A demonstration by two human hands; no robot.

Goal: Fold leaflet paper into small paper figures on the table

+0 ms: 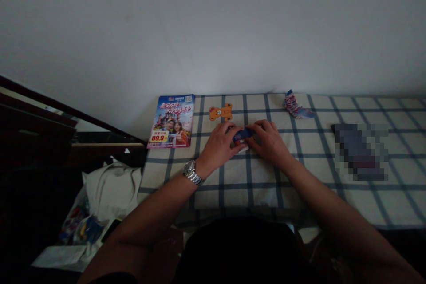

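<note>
Between my two hands is a small folded paper flyer (242, 135), blue with some red and white showing. My left hand (220, 143), below which a metal wristwatch (193, 173) sits on the wrist, has its fingers closed on the flyer's left end. On the right end, my right hand (270, 140) pinches it between thumb and fingers. Part of the paper is hidden by the fingers. A stack of printed flyers (172, 120) lies to the left, marked 89.9. Farther right, a row of folded flyers (294, 105) leans together.
A checked cloth (229, 191) covers the surface, with an orange bear picture (220, 112) behind my left hand. At the right lies a blurred-out dark object (359, 151). White bags (113, 191) stand at the lower left. A wall (213, 31) rises behind.
</note>
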